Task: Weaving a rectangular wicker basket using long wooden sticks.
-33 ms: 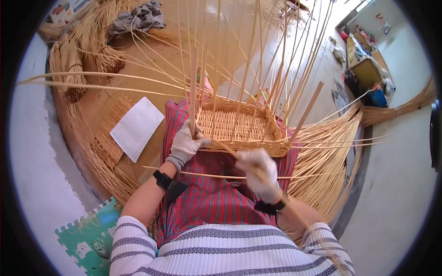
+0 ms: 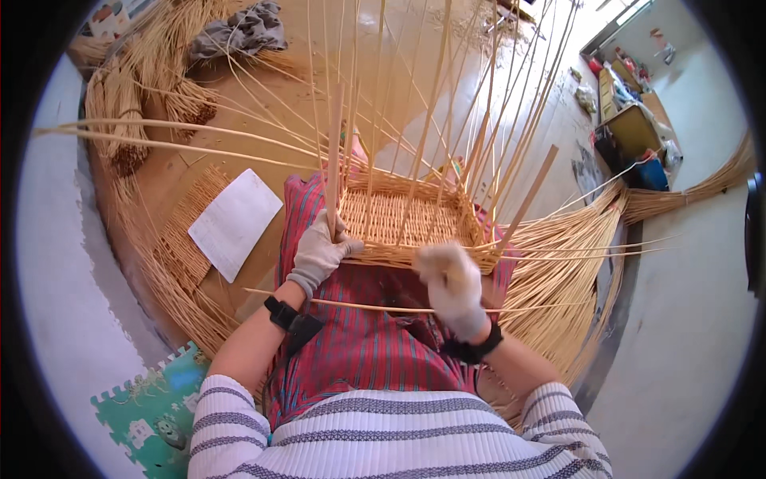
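At the near left corner of the shallow rectangular tan wicker basket (image 2: 391,255), the left hand (image 2: 321,254), in a pale knit glove, is clamped on the rim, w/ fingers round the foot of a flat upright wooden slat (image 2: 334,152). The right hand (image 2: 451,289), gloved likewise, is apart from it, curled just in front of the near rim; blurred, so can't tell if it grips anything. The basket sits on the red striped cloth (image 2: 351,351) over the lap, its thin stakes (image 2: 431,112) standing tall. To weave well, I'd pin the corner firmly, pull each strand snug w/ even tension & press rows down w/o bending stakes. A loose strand (image 2: 367,306) crosses the lap; a fan of tan straw-like strands (image 2: 558,295) lies to the right.

Vs. the earlier frame: right hand is a bit higher, & the long strand running past it to lower right no longer shows; left hand's hold is approx. unchanged.
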Motion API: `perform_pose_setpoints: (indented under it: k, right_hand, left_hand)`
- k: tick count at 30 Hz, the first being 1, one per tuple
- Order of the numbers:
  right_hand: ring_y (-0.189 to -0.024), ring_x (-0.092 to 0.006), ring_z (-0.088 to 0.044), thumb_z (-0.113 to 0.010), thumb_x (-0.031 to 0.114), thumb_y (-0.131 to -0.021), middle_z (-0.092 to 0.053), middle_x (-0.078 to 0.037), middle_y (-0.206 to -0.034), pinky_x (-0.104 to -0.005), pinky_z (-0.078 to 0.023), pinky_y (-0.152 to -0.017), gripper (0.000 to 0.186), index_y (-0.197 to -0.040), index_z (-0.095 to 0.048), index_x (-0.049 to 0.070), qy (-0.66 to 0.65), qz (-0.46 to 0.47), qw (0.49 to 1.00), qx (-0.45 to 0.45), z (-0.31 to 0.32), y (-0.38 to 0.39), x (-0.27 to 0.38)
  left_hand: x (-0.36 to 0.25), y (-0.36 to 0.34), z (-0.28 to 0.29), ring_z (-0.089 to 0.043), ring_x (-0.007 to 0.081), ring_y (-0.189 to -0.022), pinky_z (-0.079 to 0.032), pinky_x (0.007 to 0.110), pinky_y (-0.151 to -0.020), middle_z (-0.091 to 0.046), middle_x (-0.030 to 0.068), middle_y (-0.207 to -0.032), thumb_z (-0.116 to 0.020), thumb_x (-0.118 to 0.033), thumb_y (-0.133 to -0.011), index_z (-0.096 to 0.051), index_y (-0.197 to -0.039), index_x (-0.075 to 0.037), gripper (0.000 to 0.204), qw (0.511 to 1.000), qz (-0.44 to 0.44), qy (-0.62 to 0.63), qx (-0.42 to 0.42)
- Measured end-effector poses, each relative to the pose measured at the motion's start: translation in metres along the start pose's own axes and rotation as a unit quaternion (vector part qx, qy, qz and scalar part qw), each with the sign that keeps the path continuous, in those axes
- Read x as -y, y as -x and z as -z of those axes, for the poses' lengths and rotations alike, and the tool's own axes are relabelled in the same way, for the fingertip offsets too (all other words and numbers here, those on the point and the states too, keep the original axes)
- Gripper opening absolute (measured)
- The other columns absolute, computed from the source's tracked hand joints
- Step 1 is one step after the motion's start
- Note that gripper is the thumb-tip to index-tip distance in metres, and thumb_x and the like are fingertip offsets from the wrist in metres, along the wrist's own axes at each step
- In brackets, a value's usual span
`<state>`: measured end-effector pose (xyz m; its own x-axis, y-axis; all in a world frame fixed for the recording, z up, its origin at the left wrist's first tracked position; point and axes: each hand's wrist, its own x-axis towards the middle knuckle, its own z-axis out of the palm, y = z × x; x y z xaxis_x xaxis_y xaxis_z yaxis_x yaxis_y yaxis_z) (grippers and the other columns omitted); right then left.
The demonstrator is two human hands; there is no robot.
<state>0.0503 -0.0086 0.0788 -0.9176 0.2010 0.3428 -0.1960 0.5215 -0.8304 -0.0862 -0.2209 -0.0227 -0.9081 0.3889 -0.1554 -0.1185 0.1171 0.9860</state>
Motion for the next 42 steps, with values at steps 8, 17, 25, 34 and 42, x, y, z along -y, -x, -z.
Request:
perform_pose_setpoints:
  k: [8, 17, 25, 34, 42]
  right_hand:
    - [-0.116, -0.0424, -0.063, -0.067, 0.006, -0.086, -0.031, -0.030, -0.157, -0.0432, -0.056, -0.089, 0.082, -0.157, -0.028, 0.022, 0.168, 0.037, 0.985, 0.017, -0.086, -0.176, 0.015]
    - [-0.093, -0.0211, -0.067, -0.053, -0.003, -0.095, -0.063, -0.013, -0.112, -0.0311, -0.056, -0.078, 0.044, -0.136, -0.042, 0.003, -0.116, -0.058, 0.982, -0.137, -0.023, -0.004, -0.055]
    - [-0.072, -0.0156, -0.066, -0.046, 0.008, -0.105, -0.063, -0.010, -0.092, -0.0238, -0.052, -0.051, 0.014, -0.119, -0.045, 0.006, -0.297, -0.148, 0.938, -0.098, -0.011, 0.042, -0.006]
    - [-0.083, -0.0144, -0.068, -0.070, 0.009, -0.095, -0.071, -0.008, -0.096, -0.0236, -0.052, -0.062, 0.020, -0.107, -0.055, 0.013, -0.335, -0.210, 0.862, -0.317, 0.072, 0.036, -0.104]
    - [-0.087, -0.0187, -0.071, -0.066, 0.004, -0.097, -0.072, -0.008, -0.096, -0.0239, -0.053, -0.057, 0.022, -0.109, -0.051, 0.014, -0.329, -0.165, 0.901, -0.229, 0.081, 0.033, -0.120]
  left_hand:
    - [0.004, -0.004, -0.006, -0.042, 0.0095, -0.062, -0.044, 0.028, -0.060, -0.045, -0.0056, -0.070, -0.089, -0.015, -0.078, -0.049, -0.088, -0.011, 0.041, 0.989, -0.061, -0.109, -0.074]
    - [0.005, -0.004, -0.004, -0.041, 0.0073, -0.063, -0.041, 0.025, -0.058, -0.042, -0.0063, -0.072, -0.089, -0.016, -0.077, -0.046, -0.084, -0.012, 0.044, 0.997, 0.004, -0.050, -0.054]
    - [-0.010, -0.006, -0.010, -0.043, 0.0123, -0.059, -0.042, 0.032, -0.056, -0.046, -0.0021, -0.063, -0.089, -0.045, -0.076, -0.049, -0.075, -0.009, 0.053, 0.974, 0.027, -0.188, -0.122]
    - [-0.080, 0.014, -0.056, -0.069, 0.0207, -0.072, -0.053, 0.034, -0.066, -0.067, 0.0110, -0.085, -0.064, -0.029, -0.100, -0.058, -0.111, -0.005, 0.027, 0.959, -0.141, -0.215, -0.121]
    - [-0.045, -0.001, -0.087, -0.071, 0.0238, -0.057, -0.057, 0.036, -0.045, -0.069, 0.0111, -0.083, -0.052, -0.035, -0.106, -0.060, -0.116, -0.005, 0.033, 0.976, 0.169, 0.006, 0.140]
